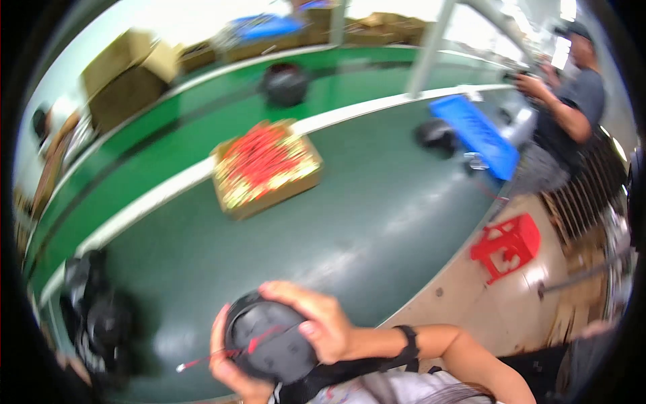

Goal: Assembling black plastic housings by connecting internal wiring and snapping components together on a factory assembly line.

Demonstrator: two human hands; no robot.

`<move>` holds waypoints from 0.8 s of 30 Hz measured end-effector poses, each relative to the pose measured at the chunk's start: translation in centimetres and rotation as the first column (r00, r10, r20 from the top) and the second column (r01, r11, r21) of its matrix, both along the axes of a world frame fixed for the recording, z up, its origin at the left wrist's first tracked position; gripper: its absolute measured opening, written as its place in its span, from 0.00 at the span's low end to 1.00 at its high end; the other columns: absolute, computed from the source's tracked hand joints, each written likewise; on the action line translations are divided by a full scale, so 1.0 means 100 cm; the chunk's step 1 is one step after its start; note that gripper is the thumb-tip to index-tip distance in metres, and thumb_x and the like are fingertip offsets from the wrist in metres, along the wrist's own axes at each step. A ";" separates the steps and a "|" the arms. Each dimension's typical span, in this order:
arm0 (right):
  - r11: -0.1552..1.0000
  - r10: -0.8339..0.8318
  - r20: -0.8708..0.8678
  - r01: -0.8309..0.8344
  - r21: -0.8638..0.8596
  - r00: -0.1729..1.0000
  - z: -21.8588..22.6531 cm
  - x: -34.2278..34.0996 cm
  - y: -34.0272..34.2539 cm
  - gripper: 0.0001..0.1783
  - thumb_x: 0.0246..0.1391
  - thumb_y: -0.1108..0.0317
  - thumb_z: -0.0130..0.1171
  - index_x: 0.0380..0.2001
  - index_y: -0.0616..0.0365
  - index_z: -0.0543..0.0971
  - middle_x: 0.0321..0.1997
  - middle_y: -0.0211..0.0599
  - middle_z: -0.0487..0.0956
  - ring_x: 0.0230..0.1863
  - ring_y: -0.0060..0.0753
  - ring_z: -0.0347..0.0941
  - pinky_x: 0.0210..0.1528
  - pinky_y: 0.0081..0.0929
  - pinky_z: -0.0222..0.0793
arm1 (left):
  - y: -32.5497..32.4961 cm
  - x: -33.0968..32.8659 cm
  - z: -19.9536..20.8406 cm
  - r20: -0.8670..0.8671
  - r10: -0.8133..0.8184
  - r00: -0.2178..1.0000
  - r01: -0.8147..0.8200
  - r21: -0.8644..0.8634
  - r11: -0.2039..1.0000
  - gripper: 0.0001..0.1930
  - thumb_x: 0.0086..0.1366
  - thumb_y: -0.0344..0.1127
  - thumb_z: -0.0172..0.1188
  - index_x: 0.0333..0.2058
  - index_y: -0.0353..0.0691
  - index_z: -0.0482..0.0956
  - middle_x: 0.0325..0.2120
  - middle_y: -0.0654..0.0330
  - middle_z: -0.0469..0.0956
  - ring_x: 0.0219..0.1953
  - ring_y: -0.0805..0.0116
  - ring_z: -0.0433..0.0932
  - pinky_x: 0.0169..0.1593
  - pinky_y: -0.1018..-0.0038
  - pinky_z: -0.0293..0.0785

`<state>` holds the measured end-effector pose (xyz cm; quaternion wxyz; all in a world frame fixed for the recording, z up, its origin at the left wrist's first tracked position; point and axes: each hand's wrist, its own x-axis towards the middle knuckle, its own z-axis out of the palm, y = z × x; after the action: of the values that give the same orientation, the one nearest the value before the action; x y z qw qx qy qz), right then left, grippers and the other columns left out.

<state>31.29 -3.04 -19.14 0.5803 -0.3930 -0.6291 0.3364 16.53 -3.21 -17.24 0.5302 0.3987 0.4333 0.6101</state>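
i'm seeing a round black part [272, 342] sitting at the near edge of the grey table [377, 222], with a red wire [222, 355] trailing off its left side. my right hand [316, 320] is gripping its top and right rim, and my left hand [232, 367] is cupping it from the left and below. a pile of black parts [94, 316] is lying near left. a box [267, 168] of red pieces is sitting far across the table, a blue tray [474, 135] to its right. a red stool [506, 246] is standing on the floor right, beside another person [572, 101].
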 end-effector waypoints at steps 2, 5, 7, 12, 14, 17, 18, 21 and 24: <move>0.997 0.051 -0.056 -0.054 -0.050 0.997 -0.013 -0.021 0.006 0.33 0.65 0.50 0.39 0.58 0.72 0.67 0.62 0.57 0.68 0.65 0.55 0.63 0.66 0.40 0.57 | -0.017 0.045 0.055 0.207 0.100 0.973 -0.134 0.156 0.979 0.31 0.69 0.55 0.35 0.50 0.32 0.72 0.47 0.47 0.74 0.51 0.53 0.73 0.55 0.61 0.71; 1.000 0.000 0.053 0.001 -0.008 0.999 -0.012 0.003 -0.006 0.32 0.65 0.53 0.41 0.61 0.70 0.61 0.66 0.56 0.63 0.68 0.56 0.59 0.67 0.40 0.56 | 0.001 -0.026 -0.020 -0.395 -0.183 0.900 0.236 0.089 0.968 0.42 0.66 0.63 0.34 0.59 0.23 0.62 0.53 0.40 0.71 0.54 0.47 0.72 0.59 0.58 0.70; 0.999 0.030 0.101 -0.029 -0.014 0.994 -0.004 0.013 -0.009 0.38 0.59 0.55 0.53 0.64 0.69 0.57 0.67 0.56 0.60 0.69 0.55 0.57 0.67 0.40 0.55 | -0.002 -0.017 -0.008 -0.381 -0.157 0.911 0.225 0.142 0.964 0.41 0.67 0.62 0.32 0.58 0.23 0.64 0.52 0.39 0.72 0.53 0.47 0.73 0.58 0.58 0.70; 0.975 0.224 0.323 -0.217 -0.057 0.920 0.022 0.041 -0.002 0.71 0.21 0.50 0.79 0.67 0.65 0.50 0.69 0.56 0.55 0.69 0.55 0.54 0.68 0.41 0.53 | 0.008 -0.009 -0.017 -0.280 -0.130 0.951 0.196 0.223 0.955 0.39 0.67 0.58 0.29 0.56 0.22 0.66 0.51 0.38 0.72 0.52 0.44 0.73 0.57 0.56 0.71; 0.927 0.372 0.319 -0.369 -0.074 0.871 0.036 0.034 0.008 0.69 0.19 0.50 0.80 0.65 0.65 0.54 0.67 0.54 0.58 0.67 0.56 0.56 0.68 0.42 0.53 | 0.011 -0.022 -0.004 -0.307 -0.114 0.945 0.195 0.247 0.949 0.39 0.67 0.58 0.29 0.56 0.23 0.66 0.51 0.38 0.72 0.52 0.44 0.73 0.57 0.55 0.71; 0.917 0.397 0.297 -0.390 -0.086 0.868 0.044 0.008 0.025 0.72 0.13 0.47 0.80 0.64 0.65 0.55 0.65 0.56 0.60 0.67 0.56 0.57 0.67 0.45 0.54 | 0.018 -0.047 0.008 -0.305 -0.128 0.944 0.212 0.260 0.942 0.39 0.68 0.58 0.28 0.59 0.25 0.64 0.54 0.40 0.70 0.57 0.46 0.69 0.61 0.55 0.65; 0.935 0.302 0.273 -0.339 0.099 0.913 0.049 -0.002 0.030 0.53 0.29 0.55 0.78 0.59 0.65 0.64 0.56 0.49 0.70 0.56 0.45 0.69 0.58 0.38 0.64 | 0.020 -0.058 0.013 -0.342 -0.077 0.937 0.169 0.248 0.954 0.39 0.69 0.58 0.27 0.60 0.26 0.63 0.56 0.41 0.69 0.59 0.48 0.67 0.63 0.56 0.61; 0.922 0.358 0.216 -0.308 -0.234 0.909 0.024 0.031 0.056 0.67 0.21 0.60 0.79 0.66 0.65 0.52 0.63 0.57 0.64 0.64 0.49 0.63 0.66 0.35 0.58 | 0.055 -0.041 -0.013 -0.254 -0.164 0.953 0.224 0.225 0.948 0.40 0.70 0.61 0.26 0.65 0.31 0.56 0.63 0.45 0.62 0.66 0.51 0.57 0.69 0.60 0.47; 0.888 0.309 -0.105 -0.326 -0.324 0.945 0.041 0.010 0.104 0.69 0.18 0.63 0.83 0.65 0.67 0.53 0.60 0.48 0.68 0.61 0.38 0.65 0.65 0.33 0.61 | 0.061 -0.076 0.019 -0.323 0.043 0.945 0.070 0.329 0.942 0.38 0.71 0.60 0.25 0.62 0.31 0.60 0.62 0.47 0.62 0.66 0.51 0.57 0.67 0.58 0.49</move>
<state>32.28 7.37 -15.08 0.4573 -0.3697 -0.6030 0.5390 8.96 2.89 -15.33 0.3798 0.5815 0.4016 0.5970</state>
